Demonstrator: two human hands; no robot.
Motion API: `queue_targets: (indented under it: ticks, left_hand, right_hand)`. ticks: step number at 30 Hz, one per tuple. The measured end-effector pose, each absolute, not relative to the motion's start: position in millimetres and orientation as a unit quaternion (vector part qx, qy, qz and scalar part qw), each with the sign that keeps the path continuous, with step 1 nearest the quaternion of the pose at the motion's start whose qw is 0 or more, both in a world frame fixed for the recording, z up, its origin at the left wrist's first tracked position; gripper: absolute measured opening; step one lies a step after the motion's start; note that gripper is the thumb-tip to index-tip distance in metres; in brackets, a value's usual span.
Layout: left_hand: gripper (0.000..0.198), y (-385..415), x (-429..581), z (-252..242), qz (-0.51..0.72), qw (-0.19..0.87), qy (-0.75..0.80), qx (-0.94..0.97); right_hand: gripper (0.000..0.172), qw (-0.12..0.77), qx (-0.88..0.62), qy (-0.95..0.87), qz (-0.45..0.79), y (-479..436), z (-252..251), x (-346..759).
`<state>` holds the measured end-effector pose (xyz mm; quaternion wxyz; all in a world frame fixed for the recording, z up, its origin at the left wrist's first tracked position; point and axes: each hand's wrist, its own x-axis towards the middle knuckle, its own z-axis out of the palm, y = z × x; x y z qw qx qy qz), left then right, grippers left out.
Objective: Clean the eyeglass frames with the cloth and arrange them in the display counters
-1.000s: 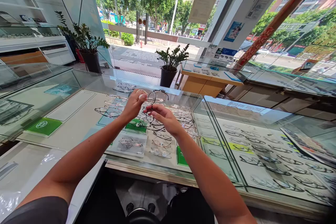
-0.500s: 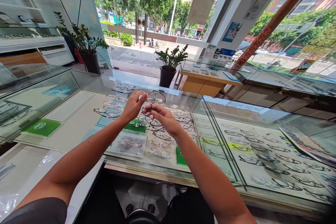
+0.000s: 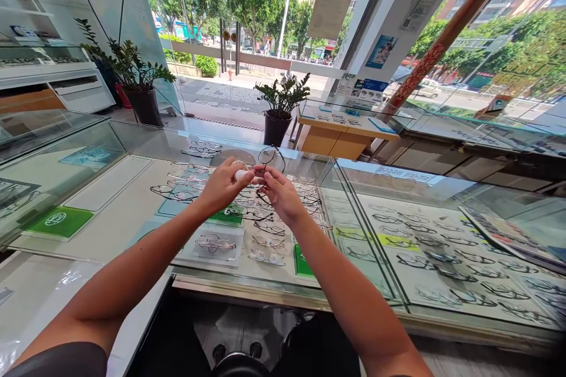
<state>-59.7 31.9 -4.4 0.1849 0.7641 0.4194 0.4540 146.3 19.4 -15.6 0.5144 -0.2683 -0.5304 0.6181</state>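
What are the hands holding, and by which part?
The right hand pinches dark round glasses low on the rim; the left hand grips something small and white.

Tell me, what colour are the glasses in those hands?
The glasses look black, shown best in the head view.

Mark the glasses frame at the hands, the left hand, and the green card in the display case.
Eyeglass frame (image 3: 272, 148): head view, top of the round rim.
Left hand (image 3: 223, 185): head view, back of the hand.
Green card (image 3: 55, 222): head view, middle of the card, seen through the case glass.
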Motion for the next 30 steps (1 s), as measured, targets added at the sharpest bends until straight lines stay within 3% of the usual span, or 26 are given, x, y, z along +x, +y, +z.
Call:
queue_targets:
  ticks: [16, 18, 24, 30]
  left_hand:
    - [0.075, 36.6, -60.8, -5.7, 0.476, 0.22, 0.4, 0.752]
    - [0.08, 40.5, -62.4, -6.6, 0.496, 0.269, 0.397, 0.724]
    - [0.093, 54.8, -72.5, -6.3, 0.473, 0.543, 0.369, 0.588]
    - [0.095, 66.0, -89.9, 1.0, 0.486, 0.612, 0.341, 0.523]
  right_hand:
    - [0.056, 0.514, -0.281, -0.534, 0.609, 20.7, -17.2, 146.0]
    - [0.055, 0.516, -0.271, -0.528, 0.617, 20.3, -15.0, 147.6]
    - [0.054, 0.505, -0.278, -0.54, 0.613, 19.3, -10.5, 152.1]
    - [0.051, 0.511, -0.262, -0.517, 0.635, 20.2, -9.9, 152.8]
